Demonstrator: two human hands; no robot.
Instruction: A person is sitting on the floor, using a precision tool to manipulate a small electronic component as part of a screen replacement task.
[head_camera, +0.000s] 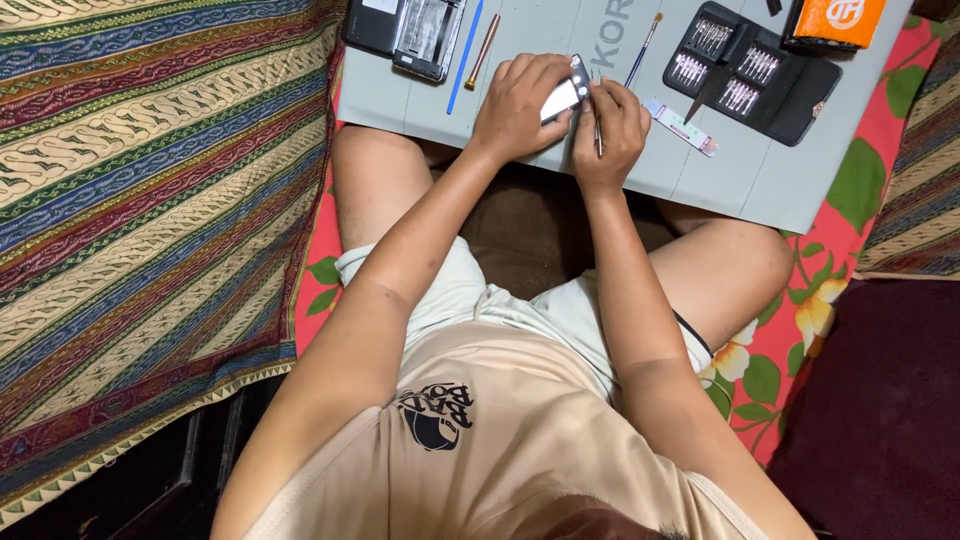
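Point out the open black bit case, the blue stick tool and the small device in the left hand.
Black bit case (790, 95): head view, on its bare right flap.
Blue stick tool (465, 55): head view, mid-shaft.
Small device (562, 97): head view, on its pale face beside the left hand (515, 105).

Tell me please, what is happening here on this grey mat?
A person sits cross-legged with a grey work mat before the knees. The left hand holds a small phone-like device tilted up off the mat, and the right hand holds a thin metal tool at its edge. On the mat lie an open black case of screwdriver bits, a blue stick, a copper-coloured pen tool, a small brush and another opened device.
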